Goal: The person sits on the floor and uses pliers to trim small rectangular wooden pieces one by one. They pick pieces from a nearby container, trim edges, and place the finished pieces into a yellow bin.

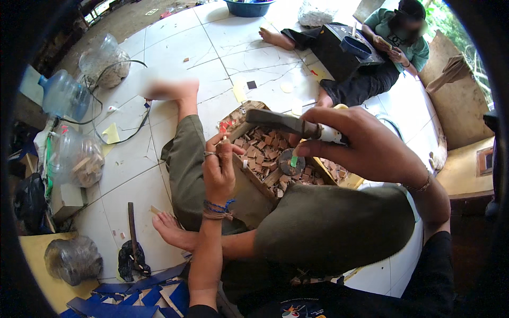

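My right hand (366, 140) is wrapped round the white handle of a tool with a dark, flat, blade-like head (275, 121). That head hangs over a wooden box (253, 183) filled with small brown tile-like chips (268, 143). Close to the tool's tip, my left hand (218, 172) pinches a small pale piece (225, 139), its exact kind too small to tell. Bits of red (227, 125) show just beyond those fingertips. A round dark block (291, 161) with a green mark stands among the chips, below my right fingers.
Across the floor a co-worker (395, 50) sits beside a dark box (344, 50) with a blue bowl (355, 47). Clear jugs (66, 95) and a bag of pieces (79, 156) stand left. A hammer-like tool (132, 233) and blue-faced pieces (143, 297) lie lower left.
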### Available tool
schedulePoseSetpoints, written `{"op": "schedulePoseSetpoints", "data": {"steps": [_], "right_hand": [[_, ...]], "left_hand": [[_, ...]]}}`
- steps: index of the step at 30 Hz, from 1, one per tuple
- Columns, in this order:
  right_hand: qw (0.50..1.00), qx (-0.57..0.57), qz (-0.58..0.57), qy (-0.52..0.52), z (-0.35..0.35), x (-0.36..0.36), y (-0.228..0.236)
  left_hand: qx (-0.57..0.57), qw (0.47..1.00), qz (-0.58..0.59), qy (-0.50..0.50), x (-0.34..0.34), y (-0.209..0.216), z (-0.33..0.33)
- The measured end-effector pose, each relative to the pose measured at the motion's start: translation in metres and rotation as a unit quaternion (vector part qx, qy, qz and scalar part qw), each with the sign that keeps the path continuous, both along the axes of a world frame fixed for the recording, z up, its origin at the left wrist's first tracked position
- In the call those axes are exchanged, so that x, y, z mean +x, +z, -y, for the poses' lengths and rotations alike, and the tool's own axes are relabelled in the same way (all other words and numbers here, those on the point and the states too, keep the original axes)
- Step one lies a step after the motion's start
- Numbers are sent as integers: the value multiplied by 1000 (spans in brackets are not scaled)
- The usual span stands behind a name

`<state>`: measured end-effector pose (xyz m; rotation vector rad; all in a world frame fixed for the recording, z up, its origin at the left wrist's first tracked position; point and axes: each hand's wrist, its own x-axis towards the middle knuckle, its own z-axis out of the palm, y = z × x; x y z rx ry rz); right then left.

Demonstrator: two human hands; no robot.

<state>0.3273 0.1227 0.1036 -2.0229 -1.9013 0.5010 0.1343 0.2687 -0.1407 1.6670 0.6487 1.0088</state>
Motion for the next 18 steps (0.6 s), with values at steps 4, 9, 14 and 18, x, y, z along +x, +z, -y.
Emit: {"op": "schedulePoseSetpoints", "data": {"steps": [4, 9, 14, 18], "right_hand": [[999, 28, -12, 32, -2, -22, 16], [999, 22, -7, 35, 1, -34, 10], [1000, -3, -17, 6, 2, -13, 8], [991, -38, -115, -54, -8, 14, -9]], "left_hand": [[35, 997, -49, 50, -35, -10, -6], [52, 991, -52, 111, -54, -19, -7], [77, 990, -18, 120, -36, -19, -5], [6, 996, -17, 85, -10, -5, 3]]}}
